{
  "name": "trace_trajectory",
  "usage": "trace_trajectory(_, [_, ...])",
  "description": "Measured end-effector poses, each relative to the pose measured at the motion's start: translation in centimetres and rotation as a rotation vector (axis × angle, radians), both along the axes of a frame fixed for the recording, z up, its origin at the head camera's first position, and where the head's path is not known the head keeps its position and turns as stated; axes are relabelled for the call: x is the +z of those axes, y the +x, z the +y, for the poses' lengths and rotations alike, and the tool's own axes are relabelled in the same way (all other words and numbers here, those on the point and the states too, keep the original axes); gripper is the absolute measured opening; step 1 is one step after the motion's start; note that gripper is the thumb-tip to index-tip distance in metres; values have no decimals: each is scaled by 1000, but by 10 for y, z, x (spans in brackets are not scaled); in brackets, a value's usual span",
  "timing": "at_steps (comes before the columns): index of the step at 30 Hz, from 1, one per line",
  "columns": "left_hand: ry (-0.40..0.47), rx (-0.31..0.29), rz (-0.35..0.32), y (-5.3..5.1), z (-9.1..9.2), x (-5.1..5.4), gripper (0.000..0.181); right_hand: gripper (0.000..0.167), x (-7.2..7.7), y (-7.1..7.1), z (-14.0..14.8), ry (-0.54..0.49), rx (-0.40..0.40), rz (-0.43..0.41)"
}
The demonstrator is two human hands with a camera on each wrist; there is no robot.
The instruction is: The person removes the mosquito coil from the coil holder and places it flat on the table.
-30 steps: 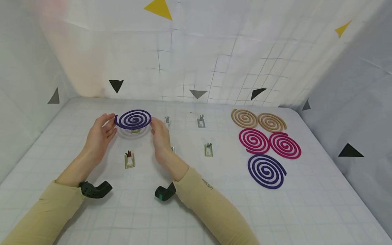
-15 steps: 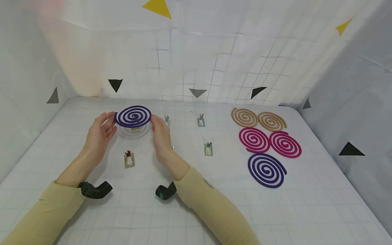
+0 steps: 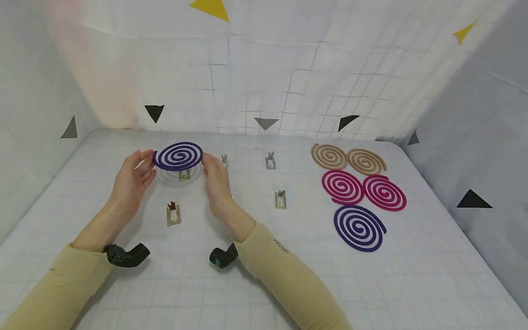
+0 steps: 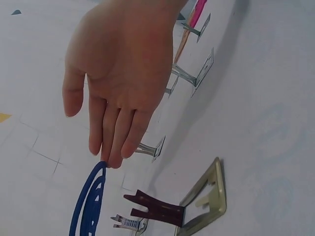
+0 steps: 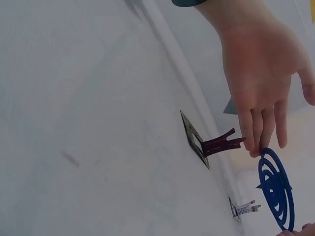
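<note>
A purple mosquito coil (image 3: 179, 156) is held in the air, nearly level, at the back left of the table in the head view. My left hand (image 3: 131, 185) supports its left edge with straight fingertips, the thumb apart from it in the left wrist view. On the opposite edge, the straight fingertips of my right hand (image 3: 217, 183) touch the coil (image 5: 275, 189). Beneath the coil is a small metal coil stand (image 3: 184, 175), partly hidden. Nearer me sits another stand with a dark red upright prong (image 3: 172, 207), also seen as a red prong (image 4: 157, 209) in the left wrist view.
More metal stands stand to the right, including a greenish stand (image 3: 281, 200) and a grey stand (image 3: 270, 162); one is mostly behind my right wrist. Two tan coils (image 3: 366, 162), two pink coils (image 3: 384, 193) and a second purple coil (image 3: 360, 228) lie flat at right.
The coil rose slightly and then shifted a little left with both hands, showing more of the stand below. The coils at right have stayed put; the head view tilts slightly.
</note>
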State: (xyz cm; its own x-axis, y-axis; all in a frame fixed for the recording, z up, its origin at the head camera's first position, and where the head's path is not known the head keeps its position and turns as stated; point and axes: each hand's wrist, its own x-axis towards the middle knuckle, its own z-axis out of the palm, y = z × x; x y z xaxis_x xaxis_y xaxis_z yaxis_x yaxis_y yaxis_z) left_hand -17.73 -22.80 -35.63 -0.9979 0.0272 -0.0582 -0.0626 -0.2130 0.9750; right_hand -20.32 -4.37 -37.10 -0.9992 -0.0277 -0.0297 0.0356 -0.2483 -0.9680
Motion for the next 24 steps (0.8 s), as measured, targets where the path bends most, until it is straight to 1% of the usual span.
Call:
trace_trajectory(4, [-1,0,1,1,0,1,78,41,0,0,1,28,-2,3])
trace_trajectory(8, [7,-14,5,3,1,5,79,42,5,-3,5,40,5,15])
trace_trajectory(14, [-13,-31,18,7,9,11,81,44,14,-2,17,-35,42,-4])
trace_trajectory(17, [-17,-40,23,8,14,14,80,44,16,-3,22,-68,41,-1])
trace_trajectory(21, [-10,-54,24,10,19,17,78,44,18,-3,30,-62,23,-10])
trace_trajectory(24, [-2,-62,20,11,23,17,77,45,19,-2,35,-61,20,-26])
